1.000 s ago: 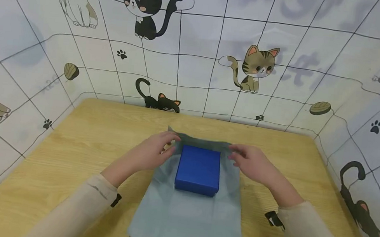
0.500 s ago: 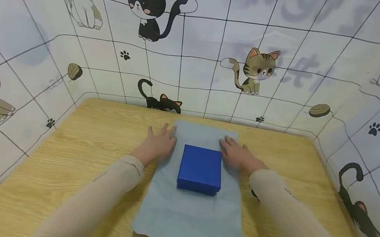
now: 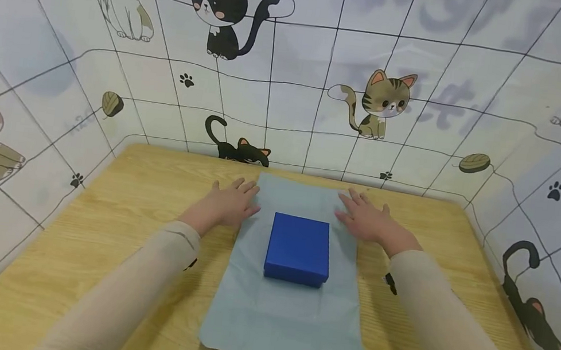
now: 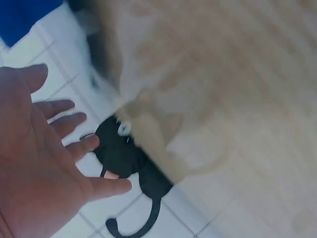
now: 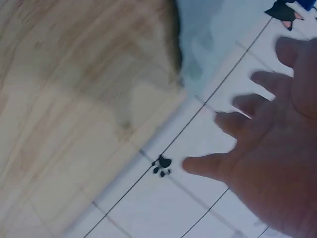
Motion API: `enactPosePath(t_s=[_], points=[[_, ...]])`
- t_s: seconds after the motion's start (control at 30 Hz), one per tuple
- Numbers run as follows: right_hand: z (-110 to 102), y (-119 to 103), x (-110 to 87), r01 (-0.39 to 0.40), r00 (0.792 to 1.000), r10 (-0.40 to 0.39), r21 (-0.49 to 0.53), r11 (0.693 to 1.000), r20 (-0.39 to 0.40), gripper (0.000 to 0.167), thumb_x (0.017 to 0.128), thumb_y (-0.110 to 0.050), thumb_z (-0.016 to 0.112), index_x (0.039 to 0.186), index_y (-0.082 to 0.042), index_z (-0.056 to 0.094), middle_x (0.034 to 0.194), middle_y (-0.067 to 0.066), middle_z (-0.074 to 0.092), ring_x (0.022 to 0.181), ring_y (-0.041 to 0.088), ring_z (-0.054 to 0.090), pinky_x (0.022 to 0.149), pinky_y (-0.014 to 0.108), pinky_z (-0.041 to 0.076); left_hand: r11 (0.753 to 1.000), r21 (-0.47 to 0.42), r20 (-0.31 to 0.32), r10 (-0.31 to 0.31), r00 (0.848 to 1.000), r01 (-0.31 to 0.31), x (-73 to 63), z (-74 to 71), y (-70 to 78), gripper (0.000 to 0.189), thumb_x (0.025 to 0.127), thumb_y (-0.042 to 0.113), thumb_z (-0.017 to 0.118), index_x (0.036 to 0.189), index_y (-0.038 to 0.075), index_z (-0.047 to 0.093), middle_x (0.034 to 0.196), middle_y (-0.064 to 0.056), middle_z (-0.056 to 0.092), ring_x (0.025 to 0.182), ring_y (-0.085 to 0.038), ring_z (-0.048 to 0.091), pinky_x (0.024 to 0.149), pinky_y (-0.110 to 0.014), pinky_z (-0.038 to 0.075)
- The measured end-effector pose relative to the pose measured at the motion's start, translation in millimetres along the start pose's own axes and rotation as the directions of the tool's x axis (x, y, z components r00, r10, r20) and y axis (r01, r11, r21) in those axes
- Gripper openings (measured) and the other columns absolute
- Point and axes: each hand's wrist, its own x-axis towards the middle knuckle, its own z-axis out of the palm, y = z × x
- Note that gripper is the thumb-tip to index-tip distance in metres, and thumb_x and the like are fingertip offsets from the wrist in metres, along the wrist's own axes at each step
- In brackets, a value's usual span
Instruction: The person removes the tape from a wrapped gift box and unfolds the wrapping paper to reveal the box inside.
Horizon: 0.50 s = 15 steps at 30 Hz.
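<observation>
A flat blue box (image 3: 298, 246) lies on a light blue cloth (image 3: 289, 326), which is spread lengthwise over the table. My left hand (image 3: 228, 201), fingers spread, is at the cloth's far left edge. On the opposite side my right hand (image 3: 368, 222) has its fingers spread too, with the fingertips over the cloth's far right edge. Neither hand holds anything. The left wrist view shows the left palm (image 4: 44, 153) and a corner of the blue box (image 4: 25, 20). In the right wrist view the right palm (image 5: 267, 139) appears beside the cloth (image 5: 208, 39).
The wooden table (image 3: 143, 194) extends to both sides of the cloth. A white wall covering (image 3: 293, 107) with grid lines and cartoon cats rises behind the table and along its left and right sides.
The cloth's far end was raised and bunched behind the box; it now lies flat toward the table's back edge. Both hands went down onto it, then spread apart and slightly outward.
</observation>
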Motion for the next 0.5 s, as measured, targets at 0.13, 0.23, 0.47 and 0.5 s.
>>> enactPosePath(t_s=[0.13,0.23,0.47,0.5], points=[[8,-13,1.5,0.006,0.987,0.002,-0.05,0.999,0.162,0.066,0.116,-0.044,0.035,0.171,-0.011,0.02,0.179,0.023,0.008,0.165,0.046,0.011,0.121,0.085,0.01,0.998,-0.01,0.068,0.061,0.996,-0.06,3.4,10.6,3.1,0.065,0.114,0.05,0.035,0.171,0.02,0.024,0.181,-0.002,0.015,0.169,-0.029,0.009,0.122,-0.084,0.008],[19,-20,9.7,-0.006,0.98,0.021,-0.075,0.997,0.197,0.065,0.116,-0.039,0.035,0.171,-0.008,0.019,0.178,0.024,0.008,0.165,0.045,0.013,0.123,0.082,0.011,0.999,-0.006,0.088,0.05,0.995,-0.05,5.0,20.2,6.1,0.066,0.114,0.05,0.037,0.172,0.02,0.024,0.181,-0.003,0.014,0.169,-0.027,0.01,0.123,-0.084,0.007],[31,-14,24.9,-0.003,0.988,0.016,-0.081,0.997,0.153,0.067,0.114,-0.025,0.038,0.17,-0.001,0.011,0.178,0.026,0.001,0.166,0.045,0.005,0.124,0.081,0.006,1.0,0.02,0.089,0.011,0.996,-0.013,6.5,22.6,15.7,0.071,0.113,0.054,0.037,0.171,0.015,0.023,0.181,-0.009,0.012,0.169,-0.029,0.013,0.123,-0.084,0.01],[31,-12,25.4,0.0,0.989,0.012,-0.078,0.997,0.15,0.068,0.114,-0.024,0.039,0.17,-0.001,0.01,0.178,0.026,0.0,0.167,0.045,0.003,0.124,0.082,0.006,1.0,0.018,0.091,0.011,0.996,-0.012,7.0,21.7,16.8,0.072,0.113,0.054,0.038,0.171,0.015,0.023,0.181,-0.009,0.013,0.169,-0.029,0.013,0.122,-0.084,0.01]])
